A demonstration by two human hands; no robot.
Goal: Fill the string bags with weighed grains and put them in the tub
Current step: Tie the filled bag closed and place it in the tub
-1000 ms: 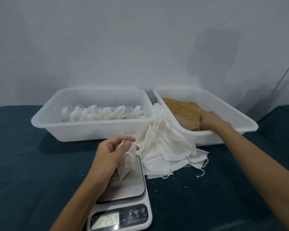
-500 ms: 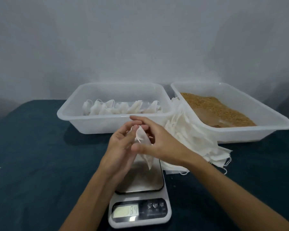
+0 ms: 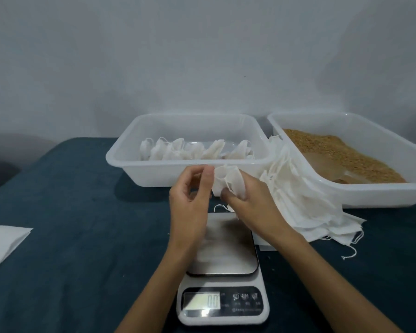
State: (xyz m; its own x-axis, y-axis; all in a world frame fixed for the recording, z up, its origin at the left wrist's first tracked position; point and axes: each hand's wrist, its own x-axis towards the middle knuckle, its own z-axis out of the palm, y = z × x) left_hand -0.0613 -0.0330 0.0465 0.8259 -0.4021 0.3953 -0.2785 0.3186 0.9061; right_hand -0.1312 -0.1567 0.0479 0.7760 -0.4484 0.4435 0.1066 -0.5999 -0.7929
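A small white string bag (image 3: 226,182) is held up between both hands, above the far end of the scale (image 3: 222,265). My left hand (image 3: 190,200) pinches its left edge. My right hand (image 3: 252,200) grips its right side from below, and a loose string dangles under it. The scale's steel plate is bare and the display reads 0.0. The left white tub (image 3: 135,162) holds several filled bags (image 3: 192,151) in a row. The right tub (image 3: 382,195) holds brown grains (image 3: 322,145).
A pile of flat white bags (image 3: 305,200) lies between the two tubs and spills onto the dark blue cloth. A white sheet (image 3: 3,243) lies at the left edge. A pale wall stands close behind the tubs.
My right hand left the grain tub and came to the bag. Both hands lifted the bag off the scale plate. The display dropped from 26.4 to 0.0.
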